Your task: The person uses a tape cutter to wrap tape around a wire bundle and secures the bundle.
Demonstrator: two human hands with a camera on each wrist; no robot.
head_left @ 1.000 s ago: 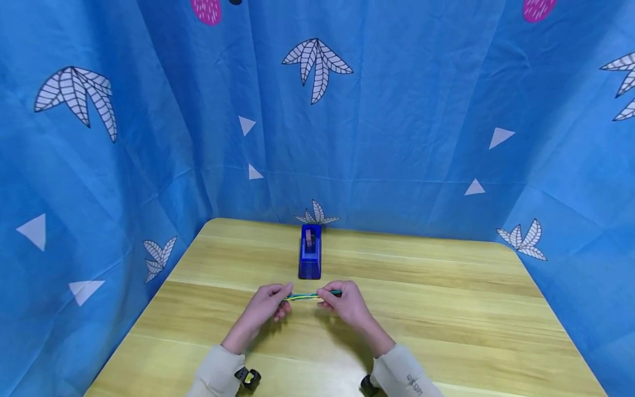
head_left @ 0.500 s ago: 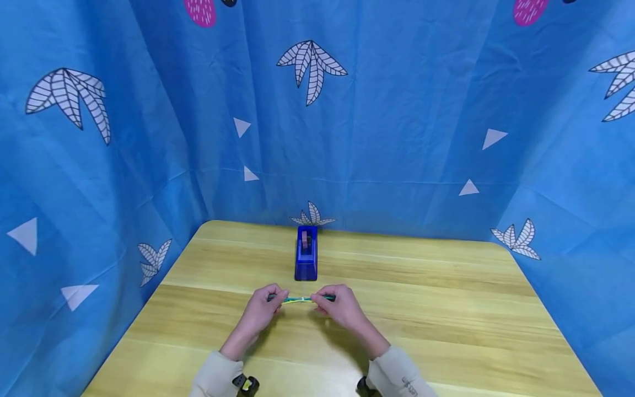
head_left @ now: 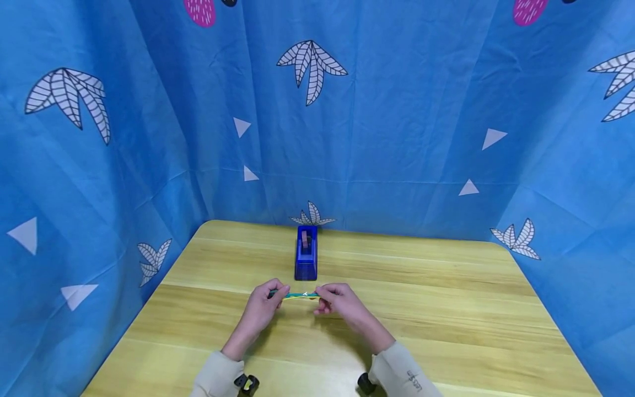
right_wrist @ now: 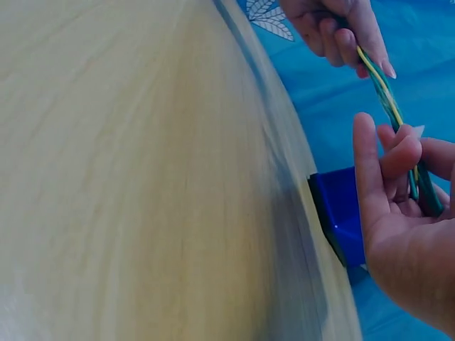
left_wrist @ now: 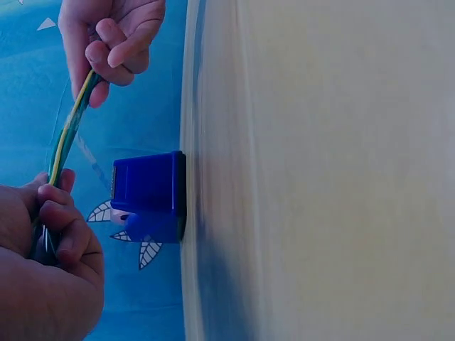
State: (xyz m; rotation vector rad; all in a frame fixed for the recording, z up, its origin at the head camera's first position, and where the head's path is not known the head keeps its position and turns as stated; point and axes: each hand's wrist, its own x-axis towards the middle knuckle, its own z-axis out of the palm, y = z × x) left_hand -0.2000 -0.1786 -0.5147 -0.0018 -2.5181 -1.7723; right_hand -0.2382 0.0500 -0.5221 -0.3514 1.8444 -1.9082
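Note:
A thin bundle of green and yellow wires is stretched level between my two hands, above the table. A small piece of clear tape shows around its middle. My left hand pinches the left end between thumb and fingers. Near the other end, my right hand pinches the bundle with thumb and index finger, its other fingers loosely apart. In the left wrist view the taped stretch of the wires lies between the hands. A blue tape dispenser stands just beyond the hands.
The wooden table spreads out under both arms. A blue patterned curtain hangs behind its far edge and at both sides.
The right hand has shifted slightly right along the wires, and its lower fingers have spread. The left hand keeps its pinch on the other end. The dispenser stays put.

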